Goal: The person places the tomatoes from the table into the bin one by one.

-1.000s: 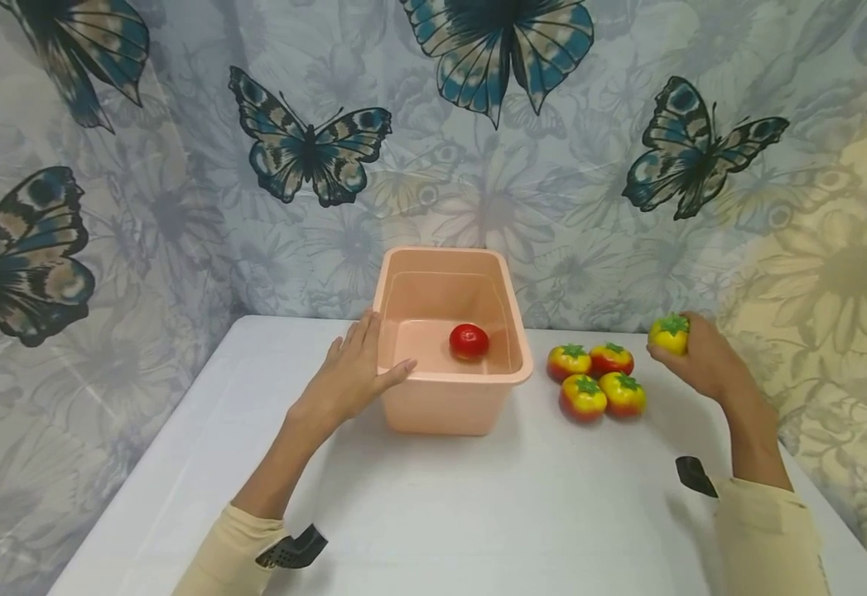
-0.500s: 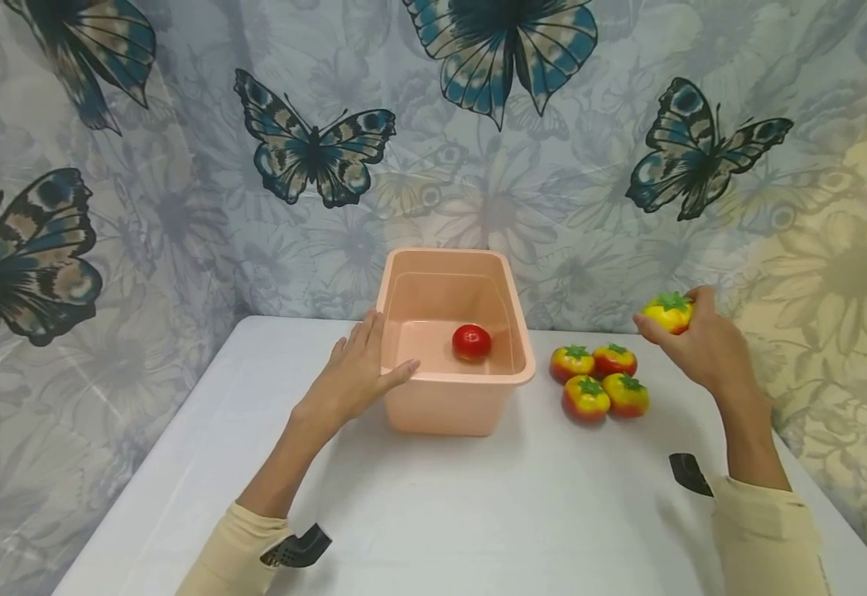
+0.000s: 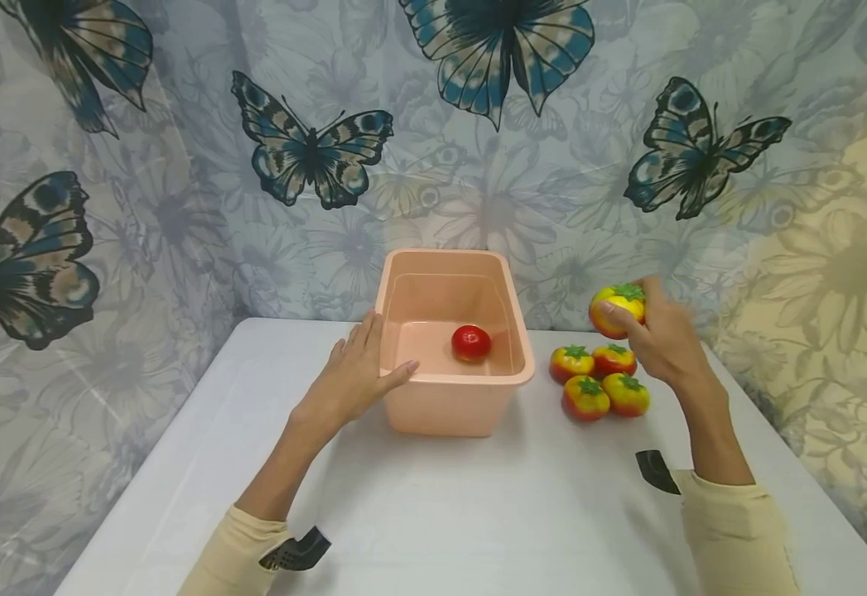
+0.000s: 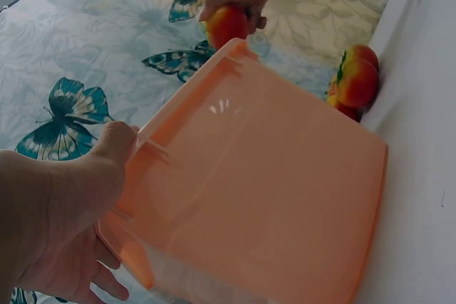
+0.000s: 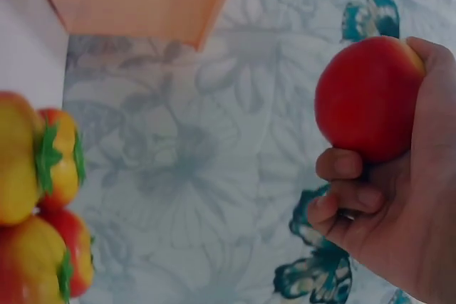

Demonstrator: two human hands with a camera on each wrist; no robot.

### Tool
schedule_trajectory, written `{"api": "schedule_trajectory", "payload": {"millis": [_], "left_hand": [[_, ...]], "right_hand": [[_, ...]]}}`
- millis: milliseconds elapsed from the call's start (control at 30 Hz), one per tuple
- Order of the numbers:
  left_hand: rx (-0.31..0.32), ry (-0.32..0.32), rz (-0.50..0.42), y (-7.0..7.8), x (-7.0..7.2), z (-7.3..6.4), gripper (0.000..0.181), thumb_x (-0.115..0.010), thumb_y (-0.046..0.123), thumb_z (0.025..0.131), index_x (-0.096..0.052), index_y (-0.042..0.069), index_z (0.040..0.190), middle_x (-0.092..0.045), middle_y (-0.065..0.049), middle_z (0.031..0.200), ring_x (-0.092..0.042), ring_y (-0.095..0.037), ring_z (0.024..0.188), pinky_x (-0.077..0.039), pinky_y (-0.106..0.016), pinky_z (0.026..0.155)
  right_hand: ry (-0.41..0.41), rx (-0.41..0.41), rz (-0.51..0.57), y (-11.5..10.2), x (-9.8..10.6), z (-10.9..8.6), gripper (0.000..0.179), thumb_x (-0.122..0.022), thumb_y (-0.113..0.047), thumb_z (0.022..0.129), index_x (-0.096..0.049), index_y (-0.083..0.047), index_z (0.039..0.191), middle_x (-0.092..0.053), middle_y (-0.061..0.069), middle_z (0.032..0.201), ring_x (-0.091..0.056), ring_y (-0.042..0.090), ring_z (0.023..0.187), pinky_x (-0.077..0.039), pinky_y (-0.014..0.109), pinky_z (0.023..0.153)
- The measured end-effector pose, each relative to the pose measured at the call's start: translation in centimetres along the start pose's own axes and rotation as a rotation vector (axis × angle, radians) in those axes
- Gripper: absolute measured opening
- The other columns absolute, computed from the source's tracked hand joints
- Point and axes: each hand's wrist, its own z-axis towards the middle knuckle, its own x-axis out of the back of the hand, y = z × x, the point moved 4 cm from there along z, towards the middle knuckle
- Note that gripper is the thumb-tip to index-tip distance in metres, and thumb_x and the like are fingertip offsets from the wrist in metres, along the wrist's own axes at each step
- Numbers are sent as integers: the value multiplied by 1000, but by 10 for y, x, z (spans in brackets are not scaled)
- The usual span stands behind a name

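In the head view, my right hand point(image 3: 667, 331) holds a red-and-yellow tomato point(image 3: 615, 308) with a green leafy top, raised above the table. The right wrist view shows its red underside point(image 5: 370, 97) in the curled fingers. My left hand point(image 3: 347, 368) rests against the left side of a peach plastic bin point(image 3: 440, 410), its fingers extended and its thumb on the front rim. Inside the bin lies one red tomato point(image 3: 471, 343). Several more tomatoes point(image 3: 585, 397) sit clustered on the table right of the bin, below the held one.
The white table point(image 3: 478, 513) ends at the patterned butterfly cloth point(image 3: 314, 257), which hangs close behind the bin. A black strap piece point(image 3: 295, 550) sticks out from the left sleeve, another point(image 3: 657, 472) from the right.
My right hand has lifted the tomato and carried it left, from the far right to above the cluster. My left hand and the bin have stayed put.
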Motion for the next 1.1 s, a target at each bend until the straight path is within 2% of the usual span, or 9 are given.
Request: {"api": "schedule_trajectory", "payload": {"millis": [67,300,467,600,700,800,867,933,1100], "left_hand": [[3,0,2,-1,0,-1,109,-32,82,86,-3,5,157,-5,-12,166,-14,-32,153,-18,-57,120],[-4,4,2,-1,0,-1,109,-31,82,86,-3,5,157,-6,-12,166,-15,-32,152,-18,-57,120],[-8,-2,-3,0,-2,0,110,-31,83,85,-3,5,157,-5,-12,166,-15,-34,152,-17,-58,120],[-3,1,-2,0,-2,-1,109,-32,82,85,-3,5,157,-5,-12,166,-15,-34,152,-17,-58,120],[-3,-1,2,0,-2,-1,109,-32,82,86,-3,4,157,-6,-13,166,-16,-34,152,-18,-58,120],[-4,-1,3,0,-2,-1,109,-32,81,86,-4,4,157,-6,-13,166,-16,-34,152,-18,-58,120],[-3,-6,-2,0,-2,-1,108,-33,81,86,-3,5,157,-5,-12,166,-15,-33,152,-17,-58,120],[0,-7,-9,0,-2,-1,108,-33,81,86,-3,5,157,-5,-11,166,-15,-32,152,-17,-58,120],[-1,0,-2,0,-1,-1,108,-33,81,86,-3,5,157,-6,-12,166,-15,-32,152,-17,-58,120]], "right_hand": [[-22,22,10,-10,-6,0,68,-45,-55,97,-31,-2,136,-57,22,97,-54,30,78,-45,30,62],[-80,90,13,-47,-29,2,70,-37,-59,98,-25,-4,141,-56,17,87,-54,28,70,-44,30,60],[-134,124,22,-66,-45,4,73,-37,-61,97,-23,-6,143,-56,17,94,-55,29,79,-46,34,67],[-153,209,66,-80,-60,3,76,-47,-59,95,-22,-7,146,-53,17,115,-54,31,99,-52,47,87],[-157,320,104,-90,-71,2,80,-61,-52,91,-26,-8,149,-48,15,131,-49,31,116,-48,52,100],[-162,422,85,-99,-79,-1,84,-70,-46,87,-29,-13,152,-46,14,133,-46,30,119,-47,53,100],[-158,468,45,-101,-82,-2,86,-71,-47,86,-28,-17,154,-47,14,133,-45,30,119,-47,54,99],[-156,482,23,-102,-84,-3,88,-72,-48,85,-26,-21,155,-47,13,133,-45,30,119,-48,54,97],[-146,486,23,-102,-78,-2,80,-69,-46,88,-31,-22,153,-48,13,135,-47,29,122,-50,54,97]]}}
